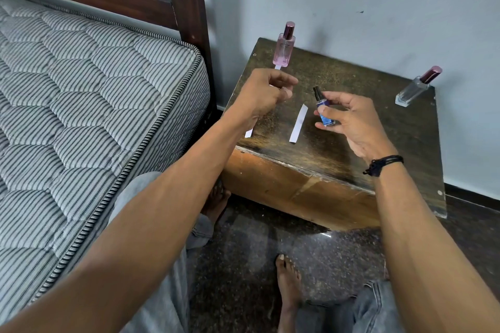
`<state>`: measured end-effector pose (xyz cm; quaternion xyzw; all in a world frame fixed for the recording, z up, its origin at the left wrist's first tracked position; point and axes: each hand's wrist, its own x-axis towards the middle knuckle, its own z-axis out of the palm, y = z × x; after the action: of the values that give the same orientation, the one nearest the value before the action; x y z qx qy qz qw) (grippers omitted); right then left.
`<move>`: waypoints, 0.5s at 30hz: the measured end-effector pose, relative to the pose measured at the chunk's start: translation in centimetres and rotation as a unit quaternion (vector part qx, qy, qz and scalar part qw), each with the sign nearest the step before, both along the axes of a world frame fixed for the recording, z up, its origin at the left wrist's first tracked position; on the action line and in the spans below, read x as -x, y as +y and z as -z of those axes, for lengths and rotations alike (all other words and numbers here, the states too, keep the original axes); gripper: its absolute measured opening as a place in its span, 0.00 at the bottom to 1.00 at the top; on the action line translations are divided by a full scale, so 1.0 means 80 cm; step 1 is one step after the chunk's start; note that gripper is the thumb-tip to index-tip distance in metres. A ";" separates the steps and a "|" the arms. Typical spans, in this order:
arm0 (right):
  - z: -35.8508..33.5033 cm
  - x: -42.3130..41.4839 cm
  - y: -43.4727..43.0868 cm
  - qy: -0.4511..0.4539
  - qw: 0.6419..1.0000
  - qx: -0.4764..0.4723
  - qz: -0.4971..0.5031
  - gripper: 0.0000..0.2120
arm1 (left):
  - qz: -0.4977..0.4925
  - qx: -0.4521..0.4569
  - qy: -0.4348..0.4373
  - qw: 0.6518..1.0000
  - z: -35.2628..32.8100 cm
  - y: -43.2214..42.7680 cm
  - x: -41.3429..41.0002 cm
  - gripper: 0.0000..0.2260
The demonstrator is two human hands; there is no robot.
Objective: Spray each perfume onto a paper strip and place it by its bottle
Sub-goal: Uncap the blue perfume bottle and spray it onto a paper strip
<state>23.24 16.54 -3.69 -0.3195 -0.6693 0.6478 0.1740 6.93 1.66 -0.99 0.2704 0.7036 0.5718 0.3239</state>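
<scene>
- Now my right hand (349, 121) grips the small blue glass perfume bottle (326, 116); my left hand (263, 94) pinches a white paper strip (271, 86).
- I'd aim the black nozzle (316, 91) squarely at it.

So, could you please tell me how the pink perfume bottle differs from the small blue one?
The pink perfume bottle stands on the wooden table, back left; the blue perfume bottle is held above it in the right hand. The pink one is taller, the blue one much smaller. The pink one has a glossy rose cap, the blue one a narrow black top. Both are roughly upright.
</scene>
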 end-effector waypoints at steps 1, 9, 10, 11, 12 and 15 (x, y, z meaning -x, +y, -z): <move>-0.001 0.000 0.000 0.002 1.000 0.002 0.000 0.15 | -0.014 -0.012 -0.009 1.000 0.002 0.001 -0.001 0.11; -0.008 0.002 -0.009 -0.007 0.998 -0.048 -0.029 0.16 | -0.072 -0.066 0.000 0.995 0.009 0.008 -0.013 0.05; -0.008 0.002 -0.011 -0.008 0.998 -0.053 -0.040 0.16 | -0.072 -0.066 0.017 0.995 0.009 0.009 -0.015 0.05; -0.009 0.003 -0.012 -0.009 0.997 -0.057 -0.053 0.16 | -0.070 -0.064 0.033 0.995 0.010 0.010 -0.016 0.05; -0.010 0.003 -0.013 -0.011 0.996 -0.060 -0.064 0.16 | -0.066 -0.061 0.045 0.995 0.010 0.011 -0.017 0.05; -0.011 0.004 -0.016 -0.015 0.995 -0.068 -0.078 0.16 | -0.055 -0.052 0.064 0.995 0.010 0.012 -0.020 0.05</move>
<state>22.95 15.27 -2.80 -0.2637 -0.7372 0.6074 0.1345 8.50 2.58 -1.82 0.2839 0.7059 0.6061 0.2317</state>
